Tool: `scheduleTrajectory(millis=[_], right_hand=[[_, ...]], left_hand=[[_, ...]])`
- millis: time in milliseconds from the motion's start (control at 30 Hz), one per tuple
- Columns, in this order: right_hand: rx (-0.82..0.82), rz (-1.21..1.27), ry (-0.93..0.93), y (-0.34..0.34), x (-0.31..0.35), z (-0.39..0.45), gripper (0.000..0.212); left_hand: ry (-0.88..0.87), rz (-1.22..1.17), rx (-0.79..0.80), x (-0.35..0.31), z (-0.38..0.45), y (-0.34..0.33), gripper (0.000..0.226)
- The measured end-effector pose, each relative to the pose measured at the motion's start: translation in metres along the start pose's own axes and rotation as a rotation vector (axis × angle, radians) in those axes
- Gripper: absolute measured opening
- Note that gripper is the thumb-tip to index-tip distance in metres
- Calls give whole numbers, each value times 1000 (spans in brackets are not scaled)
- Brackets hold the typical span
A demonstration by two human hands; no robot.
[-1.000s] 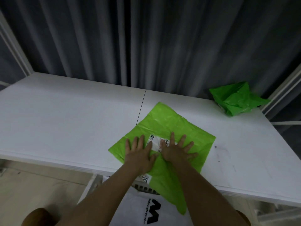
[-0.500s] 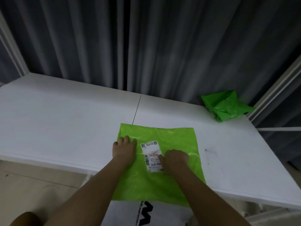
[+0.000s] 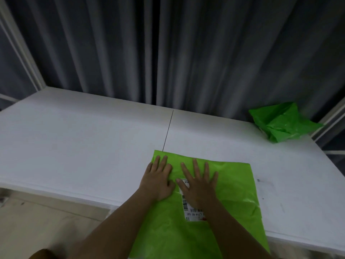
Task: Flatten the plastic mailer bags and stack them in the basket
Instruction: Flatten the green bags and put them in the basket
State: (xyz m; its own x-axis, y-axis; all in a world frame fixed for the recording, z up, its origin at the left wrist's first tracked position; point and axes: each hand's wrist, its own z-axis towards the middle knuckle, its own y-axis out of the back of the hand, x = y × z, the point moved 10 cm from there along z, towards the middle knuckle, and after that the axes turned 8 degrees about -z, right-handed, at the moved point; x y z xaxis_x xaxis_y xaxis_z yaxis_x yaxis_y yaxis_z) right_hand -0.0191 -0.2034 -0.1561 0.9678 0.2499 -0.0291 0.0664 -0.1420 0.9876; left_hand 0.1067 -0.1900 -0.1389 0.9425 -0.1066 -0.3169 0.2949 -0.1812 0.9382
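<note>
Left hand (image 3: pixel 158 179) lies palm-down with fingers straight and close together on the far-left corner area of the flat green mailer bag (image 3: pixel 224 199), forearm running in from the lower left. Right hand (image 3: pixel 198 186) lies just beside it, palm-down, fingers straight and spread wide, pressing the bag and covering the upper part of a white shipping label (image 3: pixel 192 210). Neither hand grips anything. Label shows a barcode along its left edge and small print; characters too blurred to read with certainty. Bag lies at the near edge of the white table (image 3: pixel 84 139), long axis running away from the person, near end hanging over the table edge. A second, crumpled green mailer bag (image 3: pixel 281 122) sits at the far-right corner, well apart.
</note>
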Motion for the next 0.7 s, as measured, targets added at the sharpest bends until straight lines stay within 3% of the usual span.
scheduleTrajectory(millis=[67, 267, 400, 500, 567, 700], right_hand=[[-5, 8, -9, -1, 0, 2, 72], [-44, 0, -6, -6, -2, 5, 91], [-4, 13, 32, -2, 4, 6, 90], [-34, -45, 35, 17, -13, 6, 84], [-87, -101, -3, 29, -35, 3, 84], [10, -111, -131, 14, -82, -9, 88]], left_hand=[[5, 11, -18, 4, 1, -5, 86], [-5, 70, -79, 10, 7, -21, 54], [7, 104, -101, 16, 7, -22, 62], [-13, 127, -129, 11, 9, -15, 82], [2, 90, -104, 11, 7, -15, 91], [24, 72, -98, 8, 4, -16, 93]])
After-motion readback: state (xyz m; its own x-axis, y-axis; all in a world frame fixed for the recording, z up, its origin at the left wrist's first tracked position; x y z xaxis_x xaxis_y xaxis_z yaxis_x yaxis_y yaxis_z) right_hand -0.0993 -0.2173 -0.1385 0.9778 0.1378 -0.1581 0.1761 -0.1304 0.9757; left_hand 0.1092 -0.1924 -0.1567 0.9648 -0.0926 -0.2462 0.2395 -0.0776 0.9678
